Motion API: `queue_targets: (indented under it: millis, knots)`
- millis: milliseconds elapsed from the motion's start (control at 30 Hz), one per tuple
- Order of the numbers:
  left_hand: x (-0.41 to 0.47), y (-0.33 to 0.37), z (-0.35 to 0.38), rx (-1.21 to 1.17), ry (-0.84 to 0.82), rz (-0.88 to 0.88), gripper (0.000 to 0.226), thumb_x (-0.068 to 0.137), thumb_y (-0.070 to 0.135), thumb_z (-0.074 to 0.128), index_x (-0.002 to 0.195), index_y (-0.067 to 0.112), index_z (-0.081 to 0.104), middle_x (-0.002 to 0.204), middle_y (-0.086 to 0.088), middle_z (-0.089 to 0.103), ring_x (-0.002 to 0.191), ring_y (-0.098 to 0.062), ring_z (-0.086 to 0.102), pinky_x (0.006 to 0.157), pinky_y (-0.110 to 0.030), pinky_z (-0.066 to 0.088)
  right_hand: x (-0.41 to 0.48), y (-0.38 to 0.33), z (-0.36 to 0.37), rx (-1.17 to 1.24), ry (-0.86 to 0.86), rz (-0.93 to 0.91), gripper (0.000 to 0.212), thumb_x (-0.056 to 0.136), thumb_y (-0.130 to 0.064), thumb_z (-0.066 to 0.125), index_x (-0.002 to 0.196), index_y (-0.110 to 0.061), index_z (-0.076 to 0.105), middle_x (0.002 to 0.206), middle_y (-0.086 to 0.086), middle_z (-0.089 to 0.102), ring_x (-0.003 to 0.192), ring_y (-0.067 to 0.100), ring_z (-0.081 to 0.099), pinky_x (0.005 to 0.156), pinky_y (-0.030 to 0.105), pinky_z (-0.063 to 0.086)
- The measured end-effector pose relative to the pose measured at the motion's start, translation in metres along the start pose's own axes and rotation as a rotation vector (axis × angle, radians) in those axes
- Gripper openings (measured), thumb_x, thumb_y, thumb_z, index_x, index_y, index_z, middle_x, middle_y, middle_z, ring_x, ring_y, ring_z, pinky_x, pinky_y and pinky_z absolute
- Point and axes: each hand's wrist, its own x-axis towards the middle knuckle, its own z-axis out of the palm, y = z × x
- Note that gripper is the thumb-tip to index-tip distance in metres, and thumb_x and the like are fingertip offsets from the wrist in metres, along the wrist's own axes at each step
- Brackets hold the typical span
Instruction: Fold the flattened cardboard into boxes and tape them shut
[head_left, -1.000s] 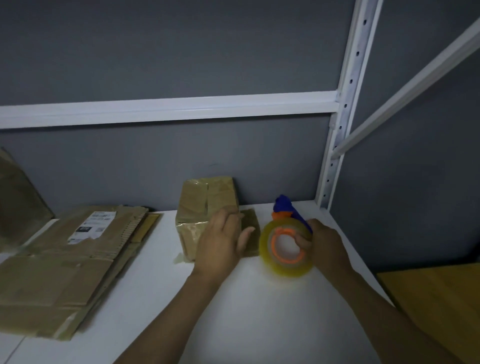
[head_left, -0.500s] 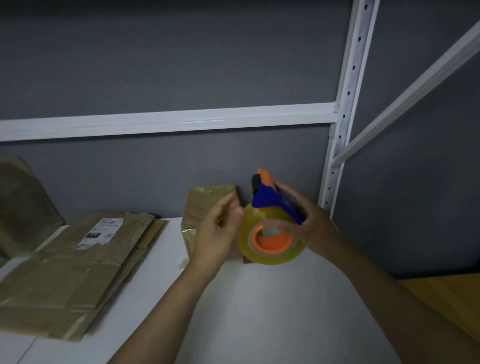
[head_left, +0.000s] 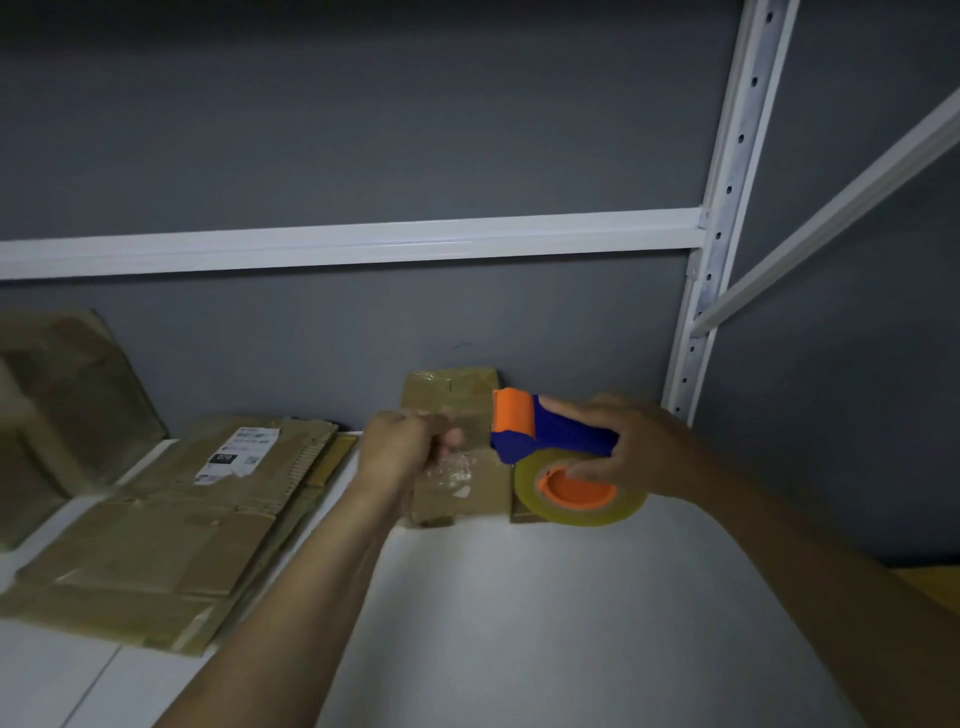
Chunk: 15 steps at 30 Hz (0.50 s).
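- While the right hand (head_left: 644, 452) grips the tape dispenser (head_left: 545, 436) just right of the frame's middle, its fingers are curled over the blue body and one fingertip lies on the orange hub.
- The dispenser is held above the table (head_left: 519, 623), with its orange roller pointing toward the left of the frame and the roll of tape (head_left: 613, 514) hanging below the blue body.
- The left hand (head_left: 400, 447), near the middle of the frame, has its fingers curled and pinches a strip of tape (head_left: 457, 467), which is clear and crinkled.
- The strip runs from the left hand toward the dispenser. The two hands are near each other but not touching.
- A small box (head_left: 447, 395) stands on the table behind the hands, against the grey wall (head_left: 363, 130). Its top looks shiny with tape, and the hands hide part of its front.
- A stack of flattened cardboard (head_left: 171, 530) lies on the table at the lower left of the frame, with a white label (head_left: 239, 454) on its top sheet.
- Another cardboard piece (head_left: 67, 395) leans at the far left edge, blurred.
- A white rail (head_left: 363, 241) crosses the wall and meets a white post (head_left: 727, 208) with holes at the upper right. A slanted bar (head_left: 841, 197) runs off to the right edge.
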Motion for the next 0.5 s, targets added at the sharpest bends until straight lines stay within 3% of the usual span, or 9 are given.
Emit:
queue_targets:
  millis: [67,267,500]
  knots:
    - [0.012,0.001,-0.019,-0.024,0.095,0.0,0.022,0.085,-0.001,0.06,0.064,0.007,0.062,0.054,-0.005,0.062,0.044,-0.012,0.045,0.051,-0.025,0.035,-0.001,0.011,-0.007,-0.052,-0.002,0.028,0.079,0.079,-0.055,0.069,0.138,-0.056,0.017,0.102,-0.013,0.045,0.089,0.006,0.05,0.065,0.008,0.031]
    - [0.03,-0.022,-0.042,0.079,0.068,-0.028,0.015,0.088,0.014,0.068,0.077,0.006,0.063,0.06,-0.006,0.065,0.049,-0.013,0.046,0.051,-0.026,0.036,0.012,0.021,-0.016,-0.192,-0.088,0.043,0.076,0.084,-0.057,0.061,0.148,-0.041,0.025,0.105,-0.014,0.04,0.091,0.002,0.041,0.067,0.007,0.028]
    - [0.06,-0.046,-0.058,0.181,0.19,-0.063,0.016,0.086,0.013,0.067,0.073,0.003,0.066,0.066,-0.012,0.066,0.054,-0.018,0.047,0.054,-0.028,0.036,0.052,0.002,-0.007,-0.341,-0.134,-0.037,0.073,0.085,-0.058,0.059,0.146,-0.047,0.022,0.113,-0.004,0.05,0.096,0.009,0.047,0.078,0.023,0.041]
